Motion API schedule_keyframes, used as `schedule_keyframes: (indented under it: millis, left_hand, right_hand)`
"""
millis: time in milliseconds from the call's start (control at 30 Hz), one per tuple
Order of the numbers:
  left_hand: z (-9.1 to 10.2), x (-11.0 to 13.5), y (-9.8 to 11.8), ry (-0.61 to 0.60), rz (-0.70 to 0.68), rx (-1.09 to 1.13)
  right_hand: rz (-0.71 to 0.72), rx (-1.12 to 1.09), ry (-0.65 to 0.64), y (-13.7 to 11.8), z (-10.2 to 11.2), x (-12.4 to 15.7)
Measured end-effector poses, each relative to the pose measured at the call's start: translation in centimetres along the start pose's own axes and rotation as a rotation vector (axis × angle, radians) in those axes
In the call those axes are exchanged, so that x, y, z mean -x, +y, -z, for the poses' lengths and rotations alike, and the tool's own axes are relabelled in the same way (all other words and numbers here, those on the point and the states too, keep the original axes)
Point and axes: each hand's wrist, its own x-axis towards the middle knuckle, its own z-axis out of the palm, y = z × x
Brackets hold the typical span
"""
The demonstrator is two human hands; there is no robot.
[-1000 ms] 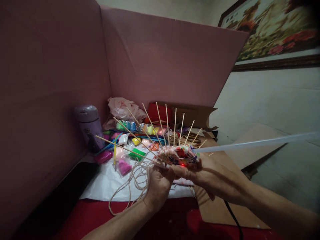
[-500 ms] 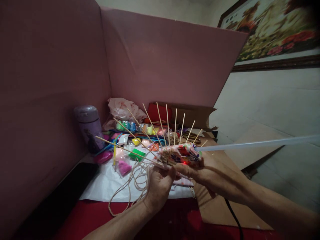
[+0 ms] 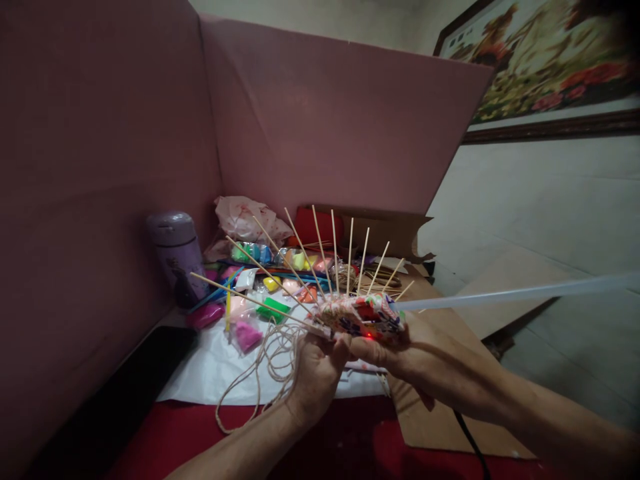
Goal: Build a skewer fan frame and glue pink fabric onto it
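Note:
My left hand (image 3: 320,373) is closed in a pinch on the near end of a stick fan (image 3: 280,283), whose thin wooden sticks spread up and outward. My right hand (image 3: 395,360) is wrapped round a hot glue gun (image 3: 365,313) with a colourful floral covering and a small red light. Out of its back runs a long translucent glue stick (image 3: 500,294), pointing right. The two thumbs are close together at the base of the sticks. The gun's nozzle and the spot where the sticks join are hidden by my fingers.
Loops of twine (image 3: 260,367) lie on a white sheet (image 3: 200,373) near packets of coloured clay (image 3: 273,309). A purple flask (image 3: 177,260) stands left, behind a black phone-like slab (image 3: 160,360). Cardboard (image 3: 450,427) lies right, a black cord (image 3: 470,437) over it. Pink panels (image 3: 325,120) rise behind.
The glue gun and its glue stick have dipped and turned slightly in my right hand. My left hand and the stick fan have hardly moved.

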Motion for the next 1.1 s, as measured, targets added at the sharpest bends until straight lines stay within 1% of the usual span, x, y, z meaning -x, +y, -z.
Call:
schedule_keyframes:
  millis: [133, 267, 367, 433, 533, 700, 900, 1000, 1100]
  left_hand:
    - [0.1, 0.0, 0.1, 0.015, -0.026, -0.036]
    - [0.1, -0.1, 0.4, -0.003, -0.072, -0.007]
    - [0.1, -0.2, 0.4, -0.004, -0.096, 0.001]
    - [0.0, -0.2, 0.4, 0.002, -0.094, 0.014]
    - [0.0, -0.3, 0.7, -0.007, -0.086, 0.033]
    - [0.0, -0.3, 1.0, -0.016, -0.077, 0.013]
    - [0.0, -0.4, 0.4, -0.014, -0.078, -0.004]
    - [0.0, -0.4, 0.4, -0.017, -0.085, 0.022]
    - [-0.1, -0.3, 0.4, -0.029, -0.077, 0.031]
  right_hand:
    - [0.001, 0.010, -0.065, 0.0, 0.1, 0.0]
    - [0.004, 0.053, -0.037, 0.7, 0.2, 0.2]
    - [-0.005, 0.114, -0.053, 0.8, 0.3, 0.4]
    - [0.013, 0.136, -0.049, 0.4, 0.3, 0.4]
    - [0.000, 0.099, -0.044, -0.2, 0.2, 0.3]
    - [-0.053, 0.143, 0.042, -0.3, -0.1, 0.4]
    - [-0.008, 0.121, -0.018, -0.8, 0.0, 0.6]
    - [0.008, 0.119, -0.021, -0.9, 0.0, 0.7]
    - [-0.007, 0.145, -0.018, -0.7, 0.1, 0.7]
